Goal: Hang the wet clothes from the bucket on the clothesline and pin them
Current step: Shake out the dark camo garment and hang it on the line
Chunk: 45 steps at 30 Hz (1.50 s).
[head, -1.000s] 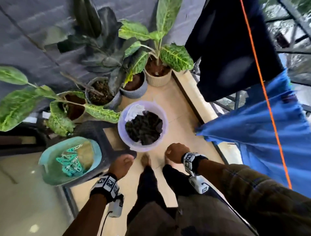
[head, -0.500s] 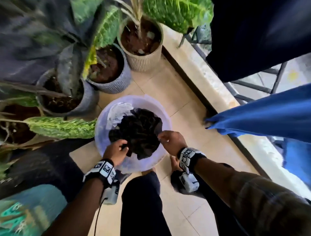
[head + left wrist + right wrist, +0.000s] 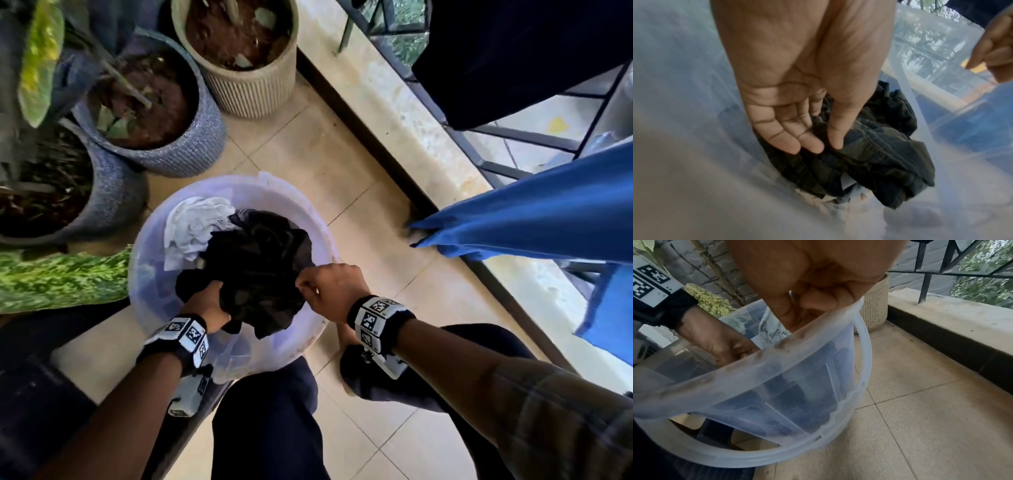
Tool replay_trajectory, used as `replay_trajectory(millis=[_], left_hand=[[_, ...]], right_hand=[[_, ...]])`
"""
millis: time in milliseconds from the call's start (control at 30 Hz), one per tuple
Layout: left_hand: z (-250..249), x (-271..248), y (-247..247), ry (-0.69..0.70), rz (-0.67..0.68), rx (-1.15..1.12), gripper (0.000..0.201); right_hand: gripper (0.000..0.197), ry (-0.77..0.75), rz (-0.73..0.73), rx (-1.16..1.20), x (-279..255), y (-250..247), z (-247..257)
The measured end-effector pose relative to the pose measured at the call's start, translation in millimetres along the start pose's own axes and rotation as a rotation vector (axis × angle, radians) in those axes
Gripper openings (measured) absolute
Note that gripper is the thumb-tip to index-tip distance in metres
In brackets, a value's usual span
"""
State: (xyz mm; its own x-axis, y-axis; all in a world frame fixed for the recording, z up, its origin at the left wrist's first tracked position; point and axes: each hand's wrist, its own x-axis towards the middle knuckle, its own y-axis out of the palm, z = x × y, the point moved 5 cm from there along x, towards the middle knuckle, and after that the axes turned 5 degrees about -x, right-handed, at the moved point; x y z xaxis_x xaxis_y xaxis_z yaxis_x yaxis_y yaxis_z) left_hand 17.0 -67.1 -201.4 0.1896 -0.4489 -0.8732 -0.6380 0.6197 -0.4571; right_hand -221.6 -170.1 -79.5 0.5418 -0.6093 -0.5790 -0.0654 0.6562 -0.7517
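A home balcony: tiled floor [image 3: 363, 205], potted plants [image 3: 239, 54], metal railing [image 3: 513, 137], hung laundry [image 3: 548, 212].

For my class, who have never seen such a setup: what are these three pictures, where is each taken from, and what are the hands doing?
No machine here: a person wears three cameras. One sits on the head and looks down; one on each wrist looks along the hand. On the tiled floor stands a clear plastic bucket beside potted plants. Inside lie a dark garment and a white cloth. The left hand grips the dark garment between fingers and thumb, as the left wrist view shows. The right hand pinches its other edge at the bucket's rim. A blue cloth hangs nearby.
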Motion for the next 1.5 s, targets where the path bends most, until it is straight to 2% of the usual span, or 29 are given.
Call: replay_trajectory(millis=[67,133,200,267,333,400,500,600,667,733,767,833,933,1033,1100,1200,1267,1367,1500], left_hand=[[-3.9,-3.3,-4.5,0.002,0.004,0.089,0.036],[-8.3,-10.5,-10.6,0.009,0.013,0.14,0.025],[-16.9,-24.9,-18.3,0.037,0.021,0.21,0.026],[-34.8,-47.0,-34.6,0.108,-0.026,0.293,0.027],[-53.1,-77.1,-48.4,0.206,-0.045,0.312,0.027],[-72.0,-109.2,-60.9,0.338,-0.069,0.295,0.031],[-93.4,-168.4,-86.8,0.532,-0.114,0.177,0.041],[-113.8,-233.7,-117.0,0.66,-0.117,0.042,0.049],[-123.2,-278.7,-142.4,0.706,-0.128,-0.046,0.052],[-128.7,-318.8,-169.6,0.735,-0.155,-0.113,0.05],[-129.5,-341.1,-185.2,0.74,-0.169,-0.121,0.048],[-127.2,-376.1,-215.7,0.722,-0.208,-0.111,0.045],[-118.4,-416.1,-256.6,0.71,-0.298,-0.095,0.037],[-111.8,-451.6,-288.6,0.699,-0.389,-0.141,0.029],[-107.6,-472.3,-305.6,0.675,-0.447,-0.195,0.03],[-100.6,-496.3,-324.6,0.661,-0.531,-0.198,0.032],[-93.9,-509.0,-331.8,0.641,-0.581,-0.185,0.036],[-84.1,-517.5,-333.5,0.598,-0.552,-0.136,0.032],[-73.5,-522.8,-325.9,0.541,-0.438,-0.04,0.04]], right_hand=[[0.023,0.014,0.004,0.007,1.7,0.2,0.8],[0.023,0.033,0.007,0.012,1.0,0.5,1.8],[0.024,0.053,0.031,0.026,-1.3,-0.7,3.8],[0.024,0.073,0.097,0.082,-7.1,-2.0,6.8],[0.024,0.083,0.156,0.234,-17.5,-4.1,12.5],[0.028,0.073,0.136,0.353,-32.6,-10.6,22.5],[0.052,0.039,0.101,0.426,-63.0,-31.8,45.6],[0.076,-0.001,0.104,0.43,-89.5,-58.8,71.7],[0.07,-0.031,0.065,0.436,-105.4,-81.0,90.2],[0.045,-0.05,-0.017,0.442,-114.9,-105.1,107.4],[0.034,-0.056,-0.068,0.441,-120.9,-123.2,117.5],[0.028,-0.079,-0.133,0.455,-126.3,-155.0,132.2],[0.033,-0.157,-0.206,0.436,-133.7,-203.8,151.9],[0.046,-0.267,-0.252,0.316,-147.4,-252.3,167.7],[0.044,-0.34,-0.298,0.288,-160.7,-283.4,175.3],[0.043,-0.4,-0.365,0.449,-181.8,-323.9,176.6],[0.034,-0.37,-0.374,0.591,-190.6,-346.9,171.2],[0.019,-0.323,-0.338,0.728,-197.4,-378.6,170.8],[0.019,-0.294,-0.282,0.865,-201.8,-407.3,177.2]])
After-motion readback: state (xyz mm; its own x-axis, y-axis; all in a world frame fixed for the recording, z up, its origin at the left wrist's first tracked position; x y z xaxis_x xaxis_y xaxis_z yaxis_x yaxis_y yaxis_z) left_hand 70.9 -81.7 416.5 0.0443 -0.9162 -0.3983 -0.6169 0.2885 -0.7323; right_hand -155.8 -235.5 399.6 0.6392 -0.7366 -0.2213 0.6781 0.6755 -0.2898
